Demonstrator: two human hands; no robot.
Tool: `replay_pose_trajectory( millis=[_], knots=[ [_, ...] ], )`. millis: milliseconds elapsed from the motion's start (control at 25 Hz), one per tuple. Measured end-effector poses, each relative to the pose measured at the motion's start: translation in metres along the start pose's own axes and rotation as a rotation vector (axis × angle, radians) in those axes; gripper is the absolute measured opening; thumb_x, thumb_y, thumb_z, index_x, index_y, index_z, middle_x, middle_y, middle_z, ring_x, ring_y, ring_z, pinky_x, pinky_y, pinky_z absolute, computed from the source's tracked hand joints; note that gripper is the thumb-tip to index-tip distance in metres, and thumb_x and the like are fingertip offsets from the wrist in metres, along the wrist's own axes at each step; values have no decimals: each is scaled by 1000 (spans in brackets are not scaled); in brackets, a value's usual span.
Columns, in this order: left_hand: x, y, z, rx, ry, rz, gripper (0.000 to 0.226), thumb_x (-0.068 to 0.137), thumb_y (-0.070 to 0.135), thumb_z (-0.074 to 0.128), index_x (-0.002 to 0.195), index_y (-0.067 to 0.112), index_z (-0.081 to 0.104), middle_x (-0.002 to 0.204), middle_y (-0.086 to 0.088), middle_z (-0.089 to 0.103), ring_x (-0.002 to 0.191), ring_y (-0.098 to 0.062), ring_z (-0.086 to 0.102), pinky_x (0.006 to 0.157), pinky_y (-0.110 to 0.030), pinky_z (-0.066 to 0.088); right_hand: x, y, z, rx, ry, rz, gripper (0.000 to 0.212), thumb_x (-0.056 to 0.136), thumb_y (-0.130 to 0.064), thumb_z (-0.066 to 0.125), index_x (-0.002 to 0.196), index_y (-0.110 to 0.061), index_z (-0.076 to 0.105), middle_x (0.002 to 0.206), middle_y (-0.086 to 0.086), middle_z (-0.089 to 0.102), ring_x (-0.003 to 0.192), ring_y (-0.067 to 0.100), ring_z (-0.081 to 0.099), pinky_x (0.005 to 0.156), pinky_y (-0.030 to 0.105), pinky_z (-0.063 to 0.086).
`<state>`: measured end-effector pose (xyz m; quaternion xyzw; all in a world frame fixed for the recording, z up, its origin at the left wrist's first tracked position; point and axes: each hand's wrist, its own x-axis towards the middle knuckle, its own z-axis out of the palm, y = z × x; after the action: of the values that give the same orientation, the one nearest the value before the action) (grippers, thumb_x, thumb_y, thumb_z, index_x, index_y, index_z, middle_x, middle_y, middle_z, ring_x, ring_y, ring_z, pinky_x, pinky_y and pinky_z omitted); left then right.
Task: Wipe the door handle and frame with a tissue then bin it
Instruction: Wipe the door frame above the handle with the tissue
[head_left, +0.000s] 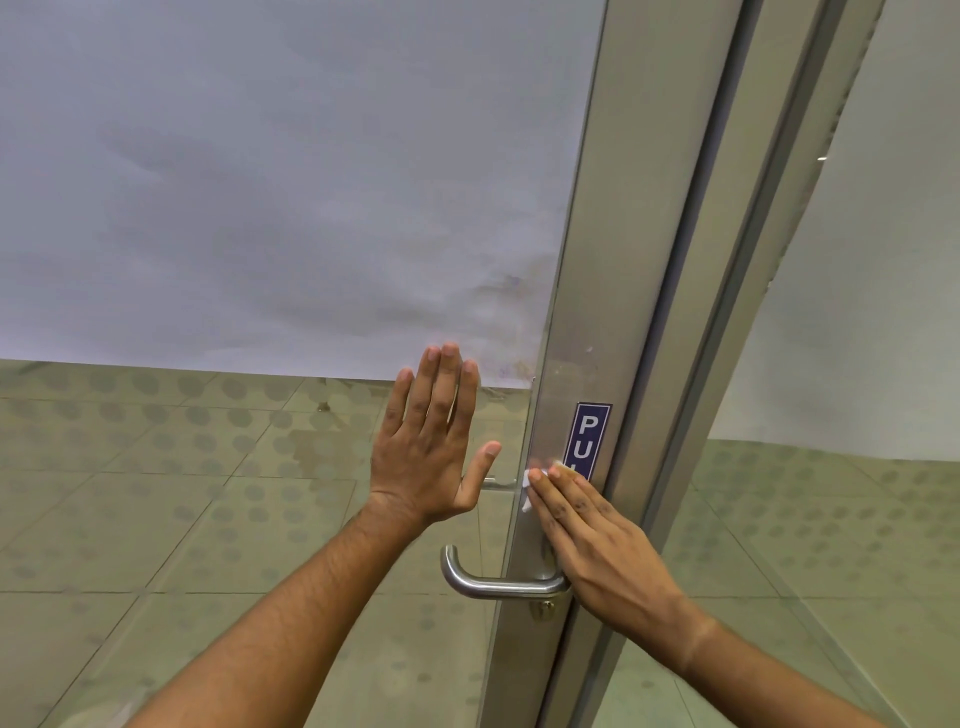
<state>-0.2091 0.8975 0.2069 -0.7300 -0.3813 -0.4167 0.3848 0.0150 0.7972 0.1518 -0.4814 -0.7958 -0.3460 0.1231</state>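
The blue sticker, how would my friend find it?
Find the tall grey metal door frame. Above the silver door handle, the right hand presses a white tissue on it. The blue sticker just above that hand is the only coloured thing, with white letters P, U.

Two hands are in view, the left hand (426, 447) and the right hand (605, 545); one tissue (534, 475), one door handle (493, 586), one door frame (618, 260), one blue sticker (589, 431).
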Motion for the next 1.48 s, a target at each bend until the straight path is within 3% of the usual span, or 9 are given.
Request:
replay_pose_trajectory(
  millis=[160, 320, 440, 560, 680, 880, 1200, 1360, 1480],
  knots=[
    [0, 1, 0, -5, 8, -6, 94, 92, 55, 39, 157, 3, -4, 165, -16, -17, 154, -31, -10, 125, -45, -5, -18, 2, 7, 12, -39, -10, 58, 100, -15, -2, 152, -5, 21, 160, 14, 22, 149, 26, 9, 115, 42, 15],
    [0, 0, -1, -10, 1, -3, 95, 91, 55, 40, 157, 3, -5, 165, -16, -18, 154, -30, -11, 125, -45, -5, -8, -7, 6, 61, -33, 85, 57, 102, -16, -2, 154, -5, 16, 161, 15, 17, 149, 27, 10, 116, 41, 13],
    [0, 1, -1, -6, -1, -7, 95, 91, 55, 40, 157, 3, -5, 165, -16, -18, 154, -30, -11, 125, -45, -6, -20, -7, 11, 49, -18, 51, 55, 102, -17, -3, 154, -6, 13, 162, 14, 14, 150, 26, 4, 117, 41, 7],
    [0, 1, -1, -2, -7, -7, 95, 91, 55, 40, 157, 3, -5, 165, -16, -18, 154, -31, -11, 125, -45, -5, -8, -10, 3, 38, 6, 83, 53, 102, -12, 12, 154, -4, 14, 163, 13, 6, 150, 26, 5, 119, 40, 6],
    [0, 0, -1, 2, -9, -6, 95, 91, 56, 39, 157, 3, -5, 165, -16, -18, 154, -31, -11, 125, -45, -6, 3, -11, -5, 60, -18, 86, 64, 92, -12, 32, 153, -2, 17, 162, 14, 12, 150, 27, 7, 118, 40, 11],
    [1, 1, -2, 7, -1, -4, 94, 92, 56, 38, 157, 3, -4, 165, -17, -17, 154, -31, -10, 125, -45, -5, -3, -9, -4, 103, -56, 61, 72, 85, -19, 42, 152, -3, 22, 161, 14, 14, 150, 26, 12, 117, 38, 17],
    [1, 1, -2, -17, 7, -2, 93, 92, 55, 38, 157, 3, -3, 165, -16, -15, 154, -31, -9, 125, -45, -5, 60, -12, -36, 134, 156, 345, 70, 98, -27, 37, 153, -1, 3, 162, 18, 2, 151, 31, 3, 122, 40, 8],
    [0, 1, -2, -24, 2, -2, 93, 92, 54, 39, 157, 3, -4, 165, -16, -16, 154, -31, -9, 125, -45, -4, 35, -23, -18, 107, 98, 255, 72, 94, -22, 43, 153, 1, 8, 162, 19, 0, 150, 31, 5, 121, 41, 9],
    [1, 2, -2, -12, -1, -6, 94, 92, 54, 39, 157, 3, -4, 165, -16, -16, 154, -31, -9, 125, -45, -5, 34, -17, -21, 91, 73, 236, 87, 83, -16, 57, 153, 1, 8, 162, 20, 5, 151, 29, 5, 122, 39, 7]
  ],
)
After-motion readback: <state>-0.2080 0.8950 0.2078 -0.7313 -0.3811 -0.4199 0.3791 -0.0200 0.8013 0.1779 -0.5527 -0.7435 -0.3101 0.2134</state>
